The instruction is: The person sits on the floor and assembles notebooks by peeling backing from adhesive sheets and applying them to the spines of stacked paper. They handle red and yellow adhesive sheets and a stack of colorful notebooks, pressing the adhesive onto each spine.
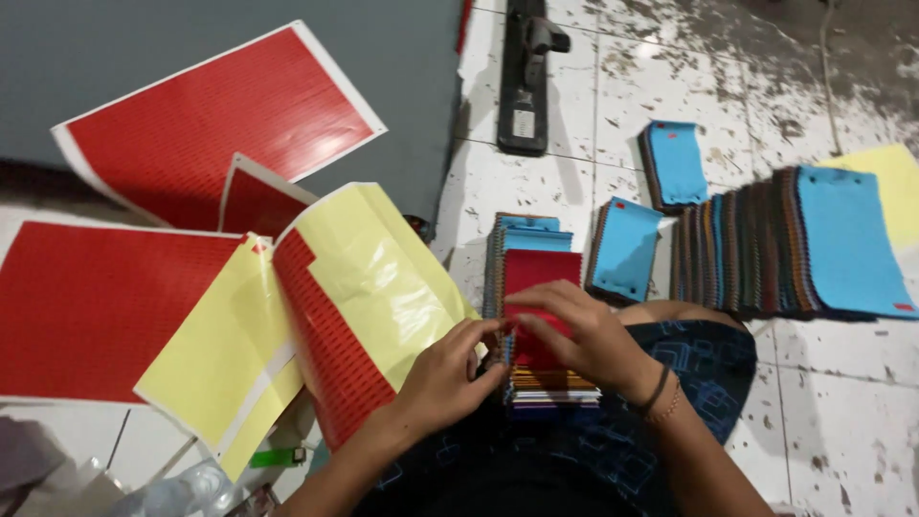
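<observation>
A stack of fabric swatches with a red swatch (542,271) on top rests on my lap, its many-coloured edges (553,391) showing at the near end. My right hand (581,335) lies over the red swatch with fingers curled on it. Fingertips of my left hand (448,373) pinch at the stack's left edge, touching the right hand's fingers. Just left of my hands lies a yellow backing sheet (383,287) partly covered with small red stickers (330,354).
Full red sticker sheets (91,306) (215,120) lie to the left. On the tiled floor are blue-topped swatch piles (627,249) (675,163), a long fanned row of swatches (823,239), and a black tool (526,77). A yellow sheet (895,187) is at far right.
</observation>
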